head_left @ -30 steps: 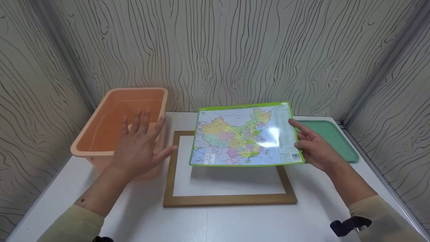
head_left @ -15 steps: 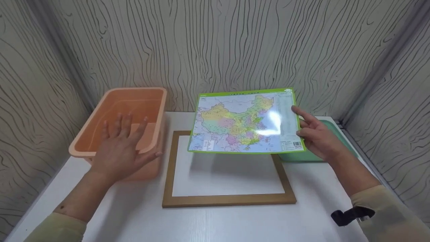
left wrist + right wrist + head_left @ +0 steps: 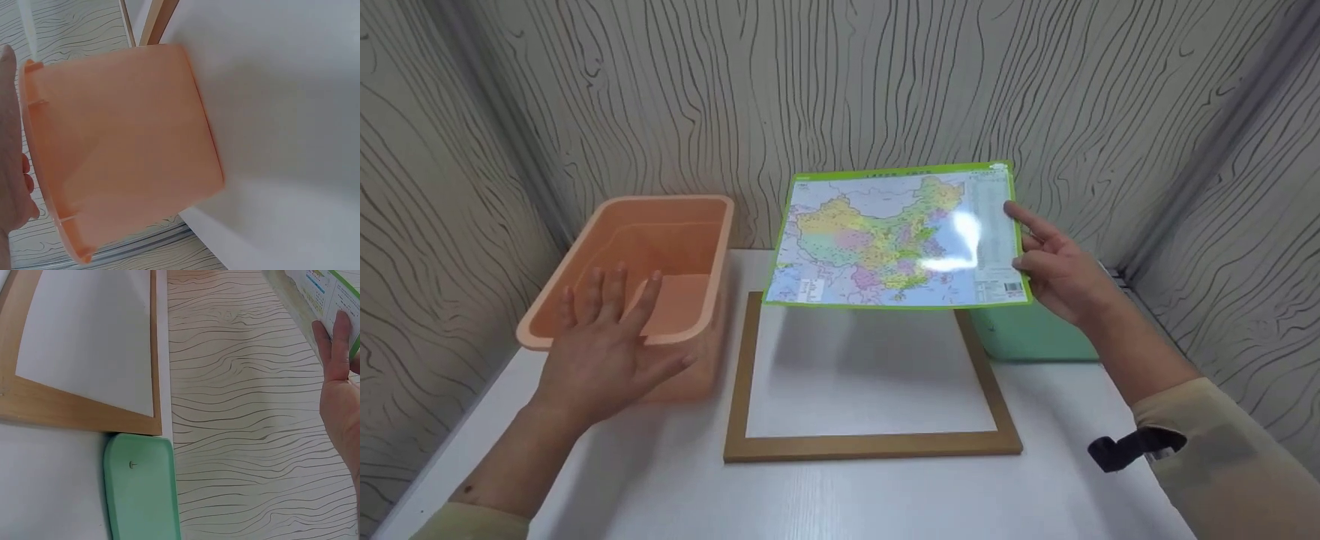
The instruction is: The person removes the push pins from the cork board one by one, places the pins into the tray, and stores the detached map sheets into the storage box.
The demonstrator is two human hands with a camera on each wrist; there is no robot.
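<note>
1. Right hand (image 3: 1054, 262) pinches the right edge of a laminated map sheet (image 3: 892, 240), thumb on the printed side and fingers behind it. In the right wrist view you just see fingertips (image 3: 340, 337) lying over the green-bordered corner of the sheet.
2. The map sheet is up in the air, tilted with its far edge higher, hanging over the back part of the wooden frame (image 3: 870, 446) and not touching it.
3. Left hand (image 3: 600, 341) is spread flat, fingers straight and a bit apart, holding nothing. It hovers right by the near rim of the orange tub (image 3: 577, 259); can't tell if it actually touches the rim.
4. Wooden frame lies flat on the desk (image 3: 840, 495) between the two hands, with white showing inside it. The tub sits just left of the frame, near the back left corner.
5. Green tray (image 3: 1027, 334) lies just beside the frame's right side, partly hidden under the sheet and the right hand in the head view; the right wrist view shows its corner right up against the frame's corner.
6. Desk is plain white, boxed in on three sides by walls with a wavy dark wood-grain line pattern (image 3: 885, 97).
</note>
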